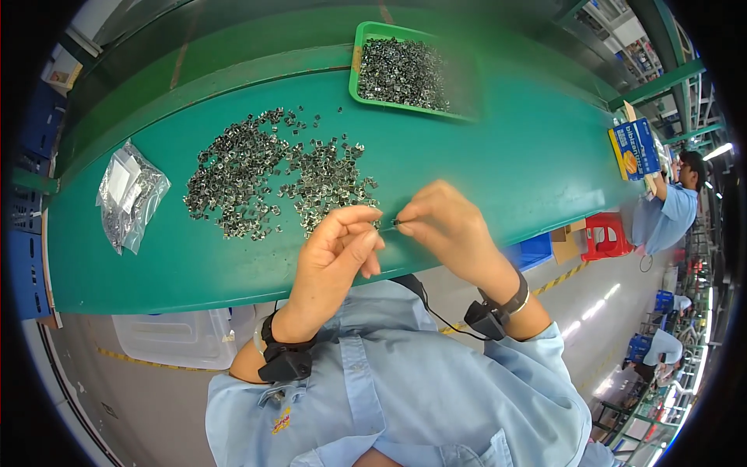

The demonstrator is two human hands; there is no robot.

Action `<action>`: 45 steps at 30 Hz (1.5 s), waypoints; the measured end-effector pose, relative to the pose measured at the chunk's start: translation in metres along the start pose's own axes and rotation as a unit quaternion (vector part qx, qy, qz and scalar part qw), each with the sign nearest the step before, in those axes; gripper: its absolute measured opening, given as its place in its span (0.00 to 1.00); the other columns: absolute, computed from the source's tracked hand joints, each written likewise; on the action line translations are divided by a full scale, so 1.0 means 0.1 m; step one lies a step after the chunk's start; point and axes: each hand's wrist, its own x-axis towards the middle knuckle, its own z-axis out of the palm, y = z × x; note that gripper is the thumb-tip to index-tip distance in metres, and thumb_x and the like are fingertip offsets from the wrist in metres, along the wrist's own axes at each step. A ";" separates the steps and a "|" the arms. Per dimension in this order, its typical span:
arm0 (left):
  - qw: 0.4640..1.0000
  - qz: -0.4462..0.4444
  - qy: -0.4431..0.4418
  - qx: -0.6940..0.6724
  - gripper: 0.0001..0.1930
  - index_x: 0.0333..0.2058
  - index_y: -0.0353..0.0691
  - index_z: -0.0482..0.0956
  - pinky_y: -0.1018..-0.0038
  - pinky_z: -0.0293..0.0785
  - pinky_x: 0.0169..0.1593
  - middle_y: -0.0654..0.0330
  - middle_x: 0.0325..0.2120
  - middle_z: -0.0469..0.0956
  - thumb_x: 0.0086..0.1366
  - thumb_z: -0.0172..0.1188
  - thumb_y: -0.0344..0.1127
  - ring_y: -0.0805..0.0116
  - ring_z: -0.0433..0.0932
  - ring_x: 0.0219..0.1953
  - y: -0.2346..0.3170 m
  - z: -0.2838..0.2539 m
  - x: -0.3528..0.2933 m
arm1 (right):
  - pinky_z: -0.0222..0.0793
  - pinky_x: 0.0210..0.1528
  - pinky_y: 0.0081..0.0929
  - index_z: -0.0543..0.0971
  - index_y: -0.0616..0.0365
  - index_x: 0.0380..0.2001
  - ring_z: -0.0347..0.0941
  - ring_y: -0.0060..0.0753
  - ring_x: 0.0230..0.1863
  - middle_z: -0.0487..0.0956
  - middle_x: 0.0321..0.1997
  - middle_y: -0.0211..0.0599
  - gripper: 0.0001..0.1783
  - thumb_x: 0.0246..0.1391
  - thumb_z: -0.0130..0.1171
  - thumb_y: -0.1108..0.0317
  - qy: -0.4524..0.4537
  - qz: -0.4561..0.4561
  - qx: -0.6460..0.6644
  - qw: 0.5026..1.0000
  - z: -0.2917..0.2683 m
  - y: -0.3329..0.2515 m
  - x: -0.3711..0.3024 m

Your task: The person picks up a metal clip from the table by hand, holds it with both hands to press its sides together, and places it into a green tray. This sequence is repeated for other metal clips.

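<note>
Over the front part of the green table, my right hand (pixel 447 226) pinches a small dark metal part (pixel 396 222) between thumb and forefinger. Close to its left, my left hand (pixel 336 253) is curled, thumb and forefinger drawn toward each other; whatever sits at their tips is too small to make out. Just beyond my left hand spreads a loose pile of small square metal parts (pixel 328 180). A larger, darker pile of similar parts (pixel 237 167) lies to its left, the two nearly merging.
A green tray (pixel 355 71) full of small parts stands at the table's far side. On the left lies a clear plastic bag (pixel 132 194) of parts. A blue-and-yellow box (pixel 634 152) and a co-worker (pixel 669 206) are at the right, near a red stool (pixel 605 237). A clear bin (pixel 175 338) sits below the table.
</note>
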 end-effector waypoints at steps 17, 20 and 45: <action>0.988 0.037 -0.019 0.150 0.05 0.38 0.36 0.70 0.83 0.67 0.26 0.61 0.28 0.75 0.66 0.51 0.31 0.77 0.74 0.25 -0.02 0.00 0.02 | 0.67 0.39 0.23 0.77 0.58 0.32 0.71 0.27 0.37 0.74 0.33 0.32 0.08 0.46 0.62 0.76 -0.035 0.097 0.219 0.970 0.02 -0.10 0.01; 0.997 -0.010 -0.035 0.063 0.04 0.37 0.37 0.69 0.83 0.67 0.23 0.60 0.27 0.75 0.66 0.50 0.31 0.76 0.74 0.24 0.04 0.00 0.01 | 0.68 0.37 0.24 0.77 0.58 0.33 0.72 0.29 0.36 0.74 0.33 0.33 0.09 0.45 0.63 0.76 0.013 0.059 0.175 0.983 0.08 -0.14 -0.02; 0.986 -0.073 -0.064 -0.135 0.08 0.35 0.37 0.68 0.81 0.65 0.20 0.59 0.26 0.75 0.67 0.50 0.36 0.73 0.73 0.20 -0.01 0.06 -0.11 | 0.69 0.32 0.26 0.77 0.58 0.33 0.72 0.33 0.33 0.76 0.31 0.34 0.13 0.41 0.64 0.79 0.121 -0.110 0.057 0.985 0.26 -0.11 -0.22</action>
